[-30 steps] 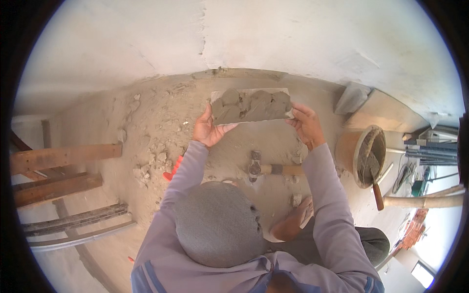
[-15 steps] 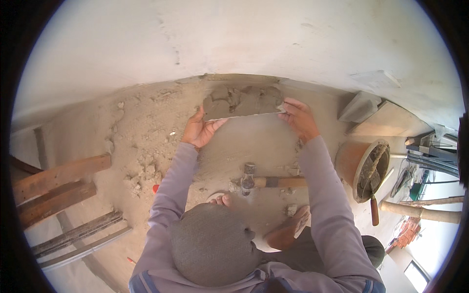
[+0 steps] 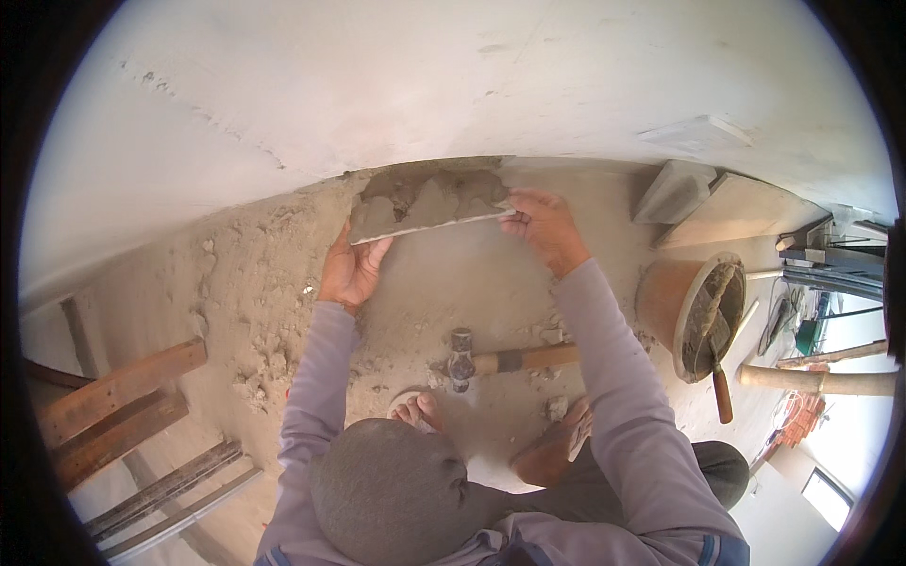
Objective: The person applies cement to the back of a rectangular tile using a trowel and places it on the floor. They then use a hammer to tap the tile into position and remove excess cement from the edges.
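Between my two hands is a long narrow strip of tile (image 3: 429, 209), its upper face coated with lumpy wet grey mortar. My left hand (image 3: 353, 269) is closed on its left end, with the palm turned up and the fingers partly under it. At the other end, my right hand (image 3: 545, 226) pinches the corner between thumb and fingers. The strip is held just off the foot of the white wall (image 3: 425, 85), tilted slightly with its left end nearer to me. A pale thin edge of it shows along the near side.
A hammer (image 3: 461, 363) with a wooden handle lies before my feet. At right stands a bucket (image 3: 661, 300) of mortar with a trowel (image 3: 721, 387) in it; cut tile pieces (image 3: 675, 191) lean by the wall. Wooden planks (image 3: 127, 391) lie left, rubble (image 3: 269, 363) nearer.
Both hands have shifted left in view with the mortared tile strip, and its right end now sits higher than its left. The view itself has turned a little. The grip is unchanged.
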Tool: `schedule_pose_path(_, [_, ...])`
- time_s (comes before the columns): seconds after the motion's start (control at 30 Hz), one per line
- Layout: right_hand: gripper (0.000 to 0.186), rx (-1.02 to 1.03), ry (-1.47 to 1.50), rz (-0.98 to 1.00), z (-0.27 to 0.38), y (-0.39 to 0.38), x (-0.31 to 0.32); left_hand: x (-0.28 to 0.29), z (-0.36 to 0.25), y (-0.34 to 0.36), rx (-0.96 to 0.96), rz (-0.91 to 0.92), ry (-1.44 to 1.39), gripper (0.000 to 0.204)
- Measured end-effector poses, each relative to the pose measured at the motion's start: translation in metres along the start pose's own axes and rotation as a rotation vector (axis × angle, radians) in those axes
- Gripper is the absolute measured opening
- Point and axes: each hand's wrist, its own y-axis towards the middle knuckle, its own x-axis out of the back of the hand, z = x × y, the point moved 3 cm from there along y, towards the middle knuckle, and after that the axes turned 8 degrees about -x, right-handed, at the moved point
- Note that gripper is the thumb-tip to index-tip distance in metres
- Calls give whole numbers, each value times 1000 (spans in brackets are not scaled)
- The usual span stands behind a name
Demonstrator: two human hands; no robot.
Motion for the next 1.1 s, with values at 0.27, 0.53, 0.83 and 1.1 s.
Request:
schedule_pose_path(0.27, [30,-6,100,-89,1,2,-4,-30,-3,-6,-85,-152,29,43])
schedule_pose_path(0.53, [27,21,135,-151,10,3,-14,-22,1,1,-290,-215,172,45])
schedule_pose_path(0.83, [26,10,143,-177,18,-1,-20,-22,10,-4,-554,-17,543,52])
schedule_pose_path(1.1, [47,100,206,42,15,-13,-22,-21,-1,17,-729,-192,1012,63])
